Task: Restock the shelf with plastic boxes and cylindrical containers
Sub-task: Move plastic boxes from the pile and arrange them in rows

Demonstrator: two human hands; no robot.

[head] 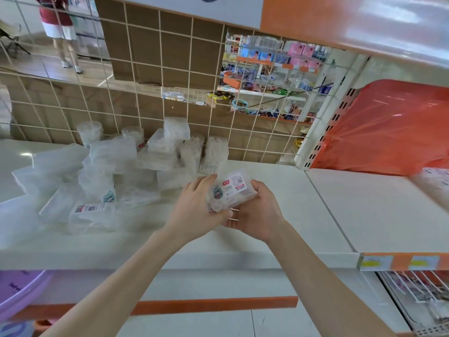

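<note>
Both hands hold one clear plastic box (230, 190) with a red and white label above the white shelf (279, 203). My left hand (196, 207) grips its left side, thumb under the front edge. My right hand (257, 210) cups it from the right and below. A loose heap of clear plastic boxes (102, 181) covers the shelf's left half. Cylindrical containers (90, 132) stand behind the heap against the wire grid, with more stacked boxes (176, 128) beside them.
A wire grid back panel (158, 69) closes the shelf's rear. An orange plastic bag (384, 132) fills the neighbouring shelf bay on the right. A shelf overhangs at top right. A purple basin (17, 293) sits lower left. A person stands far behind the grid.
</note>
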